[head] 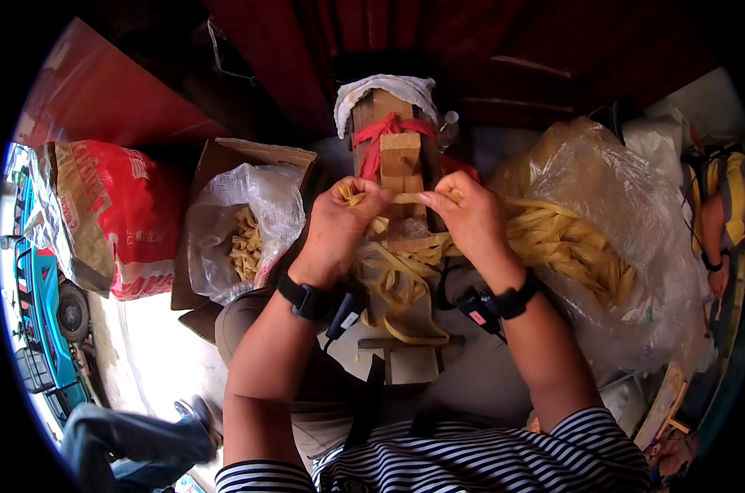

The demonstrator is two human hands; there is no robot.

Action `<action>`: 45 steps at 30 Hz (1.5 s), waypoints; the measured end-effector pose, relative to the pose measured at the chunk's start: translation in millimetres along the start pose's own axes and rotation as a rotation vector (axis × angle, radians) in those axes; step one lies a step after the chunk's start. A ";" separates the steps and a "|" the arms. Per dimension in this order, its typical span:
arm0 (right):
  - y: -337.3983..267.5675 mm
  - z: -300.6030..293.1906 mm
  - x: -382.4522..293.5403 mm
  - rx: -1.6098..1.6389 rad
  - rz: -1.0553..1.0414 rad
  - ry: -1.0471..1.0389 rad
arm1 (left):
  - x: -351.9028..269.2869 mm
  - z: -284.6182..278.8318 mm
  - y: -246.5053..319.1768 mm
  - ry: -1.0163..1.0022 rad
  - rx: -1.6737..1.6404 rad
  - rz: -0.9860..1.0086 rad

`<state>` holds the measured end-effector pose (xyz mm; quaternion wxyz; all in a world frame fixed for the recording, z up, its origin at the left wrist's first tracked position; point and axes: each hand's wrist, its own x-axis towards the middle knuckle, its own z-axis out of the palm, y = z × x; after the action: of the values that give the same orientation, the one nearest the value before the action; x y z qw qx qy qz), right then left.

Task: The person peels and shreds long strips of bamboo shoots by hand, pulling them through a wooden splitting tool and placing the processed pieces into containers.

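Note:
A flat, translucent yellow strip (pixel 405 198) is stretched between my two hands in front of a wooden block. My left hand (pixel 338 231) pinches it with thumb and forefinger, and folded strip ends stick out around the fingers. With thumb and fingertips, my right hand (pixel 474 212) grips the other end of the stretch. Behind the hands stands the wooden block (pixel 402 161), set on a wooden beam (pixel 372 111) wrapped with a red cloth (pixel 388 127). More loose yellow strips (pixel 403 277) hang below my hands over my lap. What the strips are made of is unclear.
At right, a clear plastic bag (pixel 619 179) holds a heap of long yellow strips (pixel 569 246). A cardboard box (pixel 236 148) at left, lined with plastic, contains short bunched pieces (pixel 246 246). Beyond it stands a red sack (pixel 141 215). Another person's jeans-clad leg (pixel 138 434) shows lower left.

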<state>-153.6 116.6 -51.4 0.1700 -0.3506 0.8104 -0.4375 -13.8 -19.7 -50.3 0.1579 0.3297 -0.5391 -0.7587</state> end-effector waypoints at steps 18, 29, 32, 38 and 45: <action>-47.9 -35.1 -28.2 0.491 -0.351 -0.324 | -69.7 33.3 33.9 -0.731 0.298 -0.257; -22.0 -4.4 -41.3 1.429 0.448 -0.826 | -56.8 15.0 47.0 -0.221 0.944 0.940; -29.5 -5.9 -36.2 1.383 0.346 -0.560 | -56.3 17.4 38.9 -0.072 0.886 0.920; -45.1 -15.1 -41.5 0.641 -0.008 -0.283 | -44.9 5.9 42.1 -0.315 0.790 0.554; -39.9 -13.0 -39.6 0.128 -0.174 -0.323 | -54.9 10.4 43.9 -0.342 0.952 0.634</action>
<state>-116.8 137.9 -12.4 0.2814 -0.4734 0.7097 -0.4394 14.4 4.2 10.4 0.1222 0.0603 -0.9099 -0.3917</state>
